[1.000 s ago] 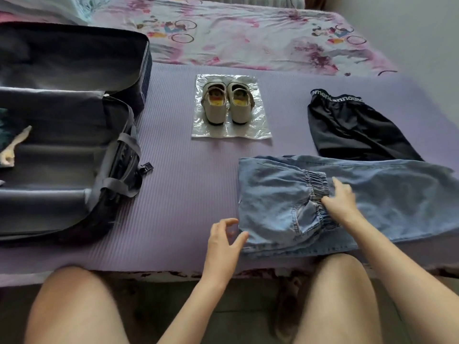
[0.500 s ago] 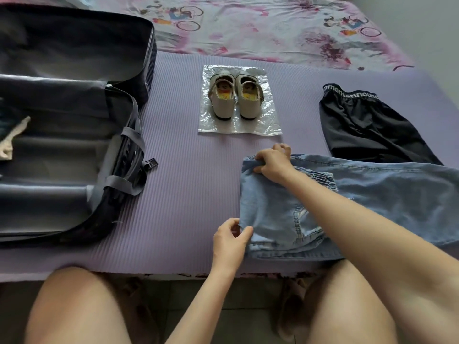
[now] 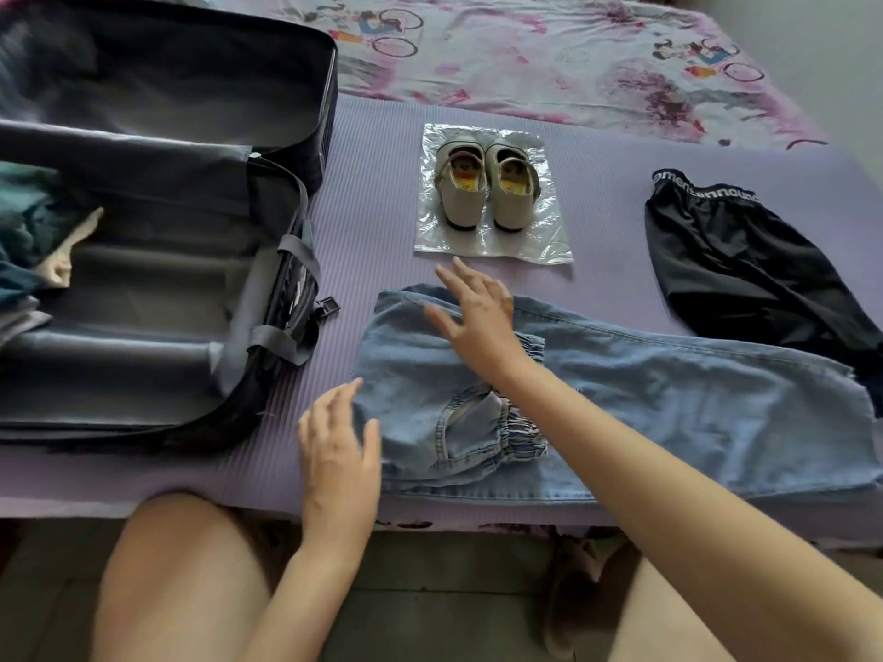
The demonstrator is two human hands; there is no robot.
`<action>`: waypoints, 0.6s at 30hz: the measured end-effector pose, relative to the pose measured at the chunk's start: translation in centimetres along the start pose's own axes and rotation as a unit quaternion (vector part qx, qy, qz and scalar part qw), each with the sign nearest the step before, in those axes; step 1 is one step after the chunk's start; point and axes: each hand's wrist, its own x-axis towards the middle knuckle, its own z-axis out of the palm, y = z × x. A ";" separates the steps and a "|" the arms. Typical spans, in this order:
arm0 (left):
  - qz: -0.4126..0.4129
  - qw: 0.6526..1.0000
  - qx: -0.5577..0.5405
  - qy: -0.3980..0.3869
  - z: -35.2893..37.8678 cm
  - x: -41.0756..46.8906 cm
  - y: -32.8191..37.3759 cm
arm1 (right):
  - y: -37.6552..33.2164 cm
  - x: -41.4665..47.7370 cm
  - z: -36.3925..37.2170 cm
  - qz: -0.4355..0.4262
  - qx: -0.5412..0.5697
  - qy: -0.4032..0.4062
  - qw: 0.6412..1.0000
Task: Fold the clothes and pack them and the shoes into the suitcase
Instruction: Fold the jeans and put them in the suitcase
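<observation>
Purple ribbed mat [image 3: 382, 183] covers the near part of the bed, with a flowered sheet [image 3: 525, 54] behind it. At the bed's left edge the suitcase [image 3: 157, 298] lies open; some teal and pale cloth [image 3: 24, 222] already sits at its far left, while most of its lining shows bare. Along the near edge, right of middle, lie the jeans [image 3: 669, 403], part-folded: the elastic waist end is turned over onto the legs, and the legs run out flat toward the right edge. The right hand [image 3: 478, 317] is spread palm-down over the far left corner of the fold, and the left hand [image 3: 337, 451] has straight, parted fingers at the fold's near left side; neither pinches the denim, and whether they touch it is hard to tell. The black shorts [image 3: 731, 269] lie unfolded toward the right edge. The shoes [image 3: 485, 188] stand as a pair on a clear plastic bag [image 3: 549, 241] mid-bed, unpacked. Judging by this, the task is in its early part: more folds, then all the packing, remain.
</observation>
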 end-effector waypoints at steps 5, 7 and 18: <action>0.143 0.972 0.121 -0.143 4.4 0.4 2.3 | 5.5 -9.5 -1.1 0.044 -0.107 -0.100 0.988; 0.156 0.948 0.205 -0.186 6.5 0.4 1.2 | 7.2 -11.3 -0.1 0.064 -0.104 -0.129 0.984; 0.074 0.930 0.255 -0.254 6.7 1.7 3.6 | 9.5 -11.5 -1.1 0.090 0.037 -0.114 0.989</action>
